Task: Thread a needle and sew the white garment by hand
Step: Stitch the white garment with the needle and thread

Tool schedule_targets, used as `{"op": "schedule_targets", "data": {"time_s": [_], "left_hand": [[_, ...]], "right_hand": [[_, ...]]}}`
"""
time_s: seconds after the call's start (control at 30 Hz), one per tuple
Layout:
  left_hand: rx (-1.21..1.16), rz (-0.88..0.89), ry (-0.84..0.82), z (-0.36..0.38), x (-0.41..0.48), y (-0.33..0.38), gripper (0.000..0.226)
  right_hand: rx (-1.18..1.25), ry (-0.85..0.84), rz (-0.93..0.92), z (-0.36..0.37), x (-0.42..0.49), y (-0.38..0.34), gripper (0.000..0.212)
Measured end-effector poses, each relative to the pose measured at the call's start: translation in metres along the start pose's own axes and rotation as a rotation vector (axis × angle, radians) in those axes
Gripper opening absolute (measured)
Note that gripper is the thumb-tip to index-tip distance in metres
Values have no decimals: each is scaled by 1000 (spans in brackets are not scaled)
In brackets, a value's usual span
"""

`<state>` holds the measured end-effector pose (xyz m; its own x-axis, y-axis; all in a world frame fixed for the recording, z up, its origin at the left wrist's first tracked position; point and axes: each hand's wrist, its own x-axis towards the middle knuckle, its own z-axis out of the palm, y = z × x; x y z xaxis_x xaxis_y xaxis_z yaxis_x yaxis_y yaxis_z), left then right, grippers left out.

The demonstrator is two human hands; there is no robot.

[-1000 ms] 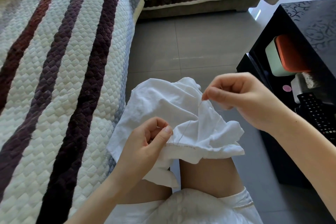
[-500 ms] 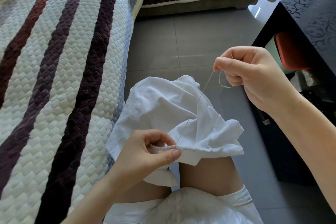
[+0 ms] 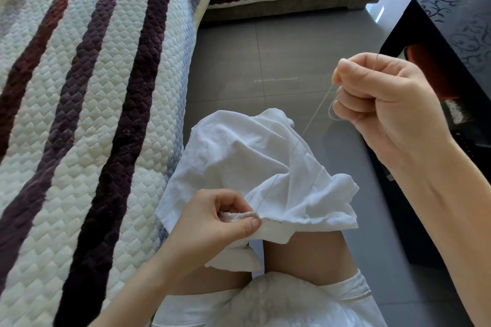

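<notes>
Stitch pull-through: thread [image 3: 305, 133] taut, white garment [image 3: 233, 151] draped over the knee [image 3: 300, 255] at centre.

Left hand [image 3: 212, 223] pinches the rolled hem [image 3: 239, 215] between thumb and forefinger at the garment's 7 o'clock edge. Right hand [image 3: 385, 103], up at 2 o'clock, has its fingers curled and pinches the thread, which runs straight down to the hem beside the left thumb (needle hidden in the fist or too thin to tell). Risks, as judged: a harder pull puckers the hem or snaps the thread; the slack loop [image 3: 333, 111] under the right fingers could snag into a knot; thread slipping in the pinch could unthread the needle; a weak left pinch lets the fabric lift.
</notes>
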<state>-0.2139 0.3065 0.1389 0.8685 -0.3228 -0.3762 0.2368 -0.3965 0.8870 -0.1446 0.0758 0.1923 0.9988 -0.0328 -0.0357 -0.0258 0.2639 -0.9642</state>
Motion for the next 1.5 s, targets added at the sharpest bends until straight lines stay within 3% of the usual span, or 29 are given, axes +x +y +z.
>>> {"op": "schedule_targets", "data": {"time_s": [0.07,0.13,0.27,0.4,0.47,0.53,0.6,0.67,0.8,0.93,1.03,1.17,1.5], "left_hand": [[36,4,39,1,1,0,13],[117,18,98,3,4,-2,14],[209,-11,155,3,9,-7,12],[160,-34,63,-1,8,-2,26],[46,-61,-6,-4,7,4,18],[-68,-84,-60,-6,3,8,12],[-161,-89,-82,-7,1,9,15],[-224,-91,-78,-6,-1,10,16],[-325,-114,-69,-6,-1,13,10],[-333,-115,-81,-5,0,15,8],[-327,-109,-81,-4,1,16,7],[-324,-111,-75,-5,1,15,6],[-221,-44,-87,-5,5,10,25]], "right_hand": [[170,-122,118,4,-2,-7,34],[295,-153,215,5,-1,-10,19],[402,-45,282,3,3,-8,24],[471,147,296,-10,15,2,13],[299,223,252,-18,23,11,16],[-101,260,171,-20,26,20,3],[-462,203,139,-23,22,32,34],[-642,87,34,-16,9,40,47],[-663,-277,-150,3,-31,50,31],[-673,-497,-61,7,-52,59,25],[-688,-521,50,8,-55,60,19],[-854,-511,-34,7,-55,63,14],[-809,-565,-67,6,-53,66,16]]}}
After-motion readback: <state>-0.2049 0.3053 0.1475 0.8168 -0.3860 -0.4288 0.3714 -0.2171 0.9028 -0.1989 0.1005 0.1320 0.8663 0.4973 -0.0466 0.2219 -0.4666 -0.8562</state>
